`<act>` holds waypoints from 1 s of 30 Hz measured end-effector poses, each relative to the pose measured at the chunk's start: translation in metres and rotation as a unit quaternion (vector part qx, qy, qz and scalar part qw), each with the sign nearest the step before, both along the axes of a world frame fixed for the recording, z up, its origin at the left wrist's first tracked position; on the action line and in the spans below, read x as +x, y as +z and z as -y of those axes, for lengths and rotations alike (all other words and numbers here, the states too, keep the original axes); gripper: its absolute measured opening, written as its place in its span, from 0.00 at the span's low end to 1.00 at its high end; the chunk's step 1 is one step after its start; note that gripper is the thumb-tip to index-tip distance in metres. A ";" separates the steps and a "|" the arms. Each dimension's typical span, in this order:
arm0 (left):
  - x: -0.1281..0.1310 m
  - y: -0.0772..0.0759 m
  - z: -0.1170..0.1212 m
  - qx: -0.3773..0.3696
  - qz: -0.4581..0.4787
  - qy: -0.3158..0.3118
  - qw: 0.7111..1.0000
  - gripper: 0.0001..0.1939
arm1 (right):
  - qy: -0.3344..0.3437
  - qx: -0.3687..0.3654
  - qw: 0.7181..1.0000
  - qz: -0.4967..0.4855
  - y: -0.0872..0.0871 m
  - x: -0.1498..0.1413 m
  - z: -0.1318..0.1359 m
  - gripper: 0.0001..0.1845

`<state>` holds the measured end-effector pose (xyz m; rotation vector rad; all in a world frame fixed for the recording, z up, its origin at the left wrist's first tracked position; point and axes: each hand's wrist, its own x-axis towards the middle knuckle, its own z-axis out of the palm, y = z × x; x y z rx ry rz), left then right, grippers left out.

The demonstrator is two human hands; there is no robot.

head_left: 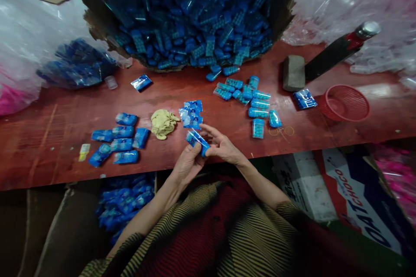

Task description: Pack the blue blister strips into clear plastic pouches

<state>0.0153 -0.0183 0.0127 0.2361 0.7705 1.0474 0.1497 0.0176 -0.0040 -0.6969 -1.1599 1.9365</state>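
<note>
Near the table's front edge, my left hand [188, 164] and my right hand [224, 147] are both closed on one small blue-capped bottle [199, 140] with a blue printed sleeve around it. The bottle is tilted, and fingers cover part of it. Just beyond my hands lies a small stack of blue printed sleeves [191, 114]. To its left sits a crumpled yellow cloth [164, 123]. Several blue-wrapped bottles [122, 144] lie grouped further left. On the right are several clear bottles of blue balls [260, 104] with blue caps, some lying down.
A large torn carton [89, 21] full of similar bottles stands at the back. On the right are a red basket [347, 103], a grey block [294, 72], a dark flask [334, 56] and a blue packet [304, 99]. Rubber bands [282, 131] lie near the bottles.
</note>
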 end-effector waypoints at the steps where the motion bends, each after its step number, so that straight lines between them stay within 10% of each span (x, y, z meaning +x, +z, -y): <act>1: 0.001 0.001 0.000 0.005 0.000 0.002 1.000 0.20 | -0.008 0.001 1.000 -0.001 -0.001 0.000 0.001 0.41; 14: -0.006 0.005 -0.001 -0.019 -0.003 0.009 1.000 0.11 | -0.051 0.028 0.998 0.025 -0.018 -0.004 0.000 0.36; 20: -0.086 0.019 -0.020 0.016 -0.079 0.271 0.959 0.25 | -0.084 0.075 0.981 0.156 -0.023 -0.009 -0.002 0.22; 27: -0.099 0.011 -0.019 0.025 -0.226 0.251 0.941 0.15 | -0.082 0.329 0.858 0.386 -0.005 -0.052 -0.040 0.21; 30: -0.081 -0.004 -0.024 0.093 -0.410 0.279 0.864 0.15 | -0.037 0.402 0.774 0.487 -0.003 -0.089 -0.057 0.30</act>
